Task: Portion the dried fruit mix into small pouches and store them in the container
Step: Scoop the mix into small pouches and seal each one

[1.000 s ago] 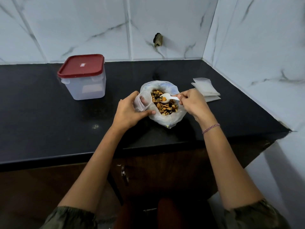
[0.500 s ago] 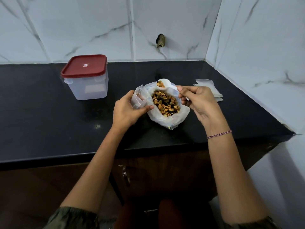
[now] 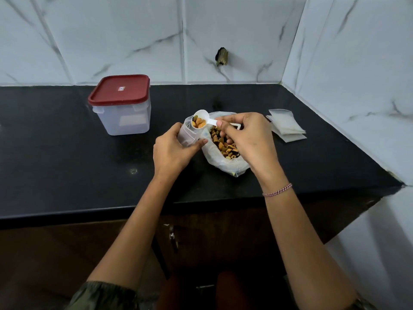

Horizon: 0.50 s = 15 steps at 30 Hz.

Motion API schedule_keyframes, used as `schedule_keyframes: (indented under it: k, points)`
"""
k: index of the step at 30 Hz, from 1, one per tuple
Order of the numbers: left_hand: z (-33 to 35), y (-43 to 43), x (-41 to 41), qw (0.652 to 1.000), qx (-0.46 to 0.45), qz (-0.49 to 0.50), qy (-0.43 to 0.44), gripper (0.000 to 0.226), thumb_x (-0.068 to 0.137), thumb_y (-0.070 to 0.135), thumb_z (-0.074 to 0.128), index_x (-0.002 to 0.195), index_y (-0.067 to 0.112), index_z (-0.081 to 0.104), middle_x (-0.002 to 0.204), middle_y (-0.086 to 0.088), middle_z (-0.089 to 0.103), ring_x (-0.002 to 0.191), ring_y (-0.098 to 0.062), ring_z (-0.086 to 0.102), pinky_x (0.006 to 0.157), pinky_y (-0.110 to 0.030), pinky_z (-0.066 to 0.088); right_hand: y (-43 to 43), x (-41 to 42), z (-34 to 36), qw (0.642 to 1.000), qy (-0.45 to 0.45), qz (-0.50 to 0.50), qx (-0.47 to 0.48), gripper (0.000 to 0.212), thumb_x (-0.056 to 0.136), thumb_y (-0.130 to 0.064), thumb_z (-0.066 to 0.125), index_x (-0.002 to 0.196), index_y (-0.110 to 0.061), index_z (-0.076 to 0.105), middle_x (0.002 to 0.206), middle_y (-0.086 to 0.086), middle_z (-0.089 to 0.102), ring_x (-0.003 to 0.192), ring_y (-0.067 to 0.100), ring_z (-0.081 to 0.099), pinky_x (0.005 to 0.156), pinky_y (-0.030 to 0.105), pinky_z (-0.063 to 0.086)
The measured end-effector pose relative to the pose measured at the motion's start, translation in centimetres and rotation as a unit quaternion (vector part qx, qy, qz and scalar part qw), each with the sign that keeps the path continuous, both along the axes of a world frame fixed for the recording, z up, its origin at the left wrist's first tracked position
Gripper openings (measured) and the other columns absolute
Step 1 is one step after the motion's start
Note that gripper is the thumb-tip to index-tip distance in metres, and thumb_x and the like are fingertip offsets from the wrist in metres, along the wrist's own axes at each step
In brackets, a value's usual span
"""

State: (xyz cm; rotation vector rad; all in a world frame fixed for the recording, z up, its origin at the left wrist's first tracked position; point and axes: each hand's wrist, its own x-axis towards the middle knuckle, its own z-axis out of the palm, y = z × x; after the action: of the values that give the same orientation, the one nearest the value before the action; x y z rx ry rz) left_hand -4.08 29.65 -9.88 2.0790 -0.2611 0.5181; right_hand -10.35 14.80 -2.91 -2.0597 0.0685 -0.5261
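Tipping a loaded scoop (image 3: 200,121) at frame centre, the right hand (image 3: 248,139) pinches its handle; the left hand (image 3: 172,151) grips the pouch (image 3: 187,133), likely limp and light, best held near its mouth.

Kitchen; black countertop (image 3: 67,153); marble wall tiles (image 3: 111,36).

Head view, wide-angle: worn at the person's head, faces forward and down across the black counter (image 3: 67,153) to the tiled wall (image 3: 223,30) (straight lines bow at the edges); left hand (image 3: 172,151), right hand (image 3: 250,139) close below.
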Motion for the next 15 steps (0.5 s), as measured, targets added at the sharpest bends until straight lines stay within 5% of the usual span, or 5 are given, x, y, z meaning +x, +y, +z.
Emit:
schedule_keyframes:
  k: [8,15]
  points:
    - [0.1,0.0,-0.3,0.999,-0.044,-0.022,0.013,0.037,0.072,0.046,0.078,0.092,0.018,0.064,0.082,0.009,0.068,0.078,-0.008,0.064,0.073,-0.036,0.057,2.1,-0.3,-1.2,0.99,-0.09,-0.041,-0.105,0.011,0.08,-0.023,0.075,0.09,-0.018,0.076,0.085,-0.006,0.073,0.059,-0.006,0.05,0.064,0.002,0.04]
    - [0.4,-0.1,-0.4,0.997,-0.069,-0.025,0.021,0.038,0.072,0.042,0.078,0.093,0.013,0.066,0.082,0.001,0.069,0.08,-0.016,0.066,0.07,-0.032,0.056,2.0,0.3,-2.8,0.965,-0.226,-0.028,-0.132,0.007,0.073,-0.01,0.078,0.079,-0.011,0.073,0.08,-0.001,0.07,0.077,0.012,0.063,0.07,0.02,0.051]
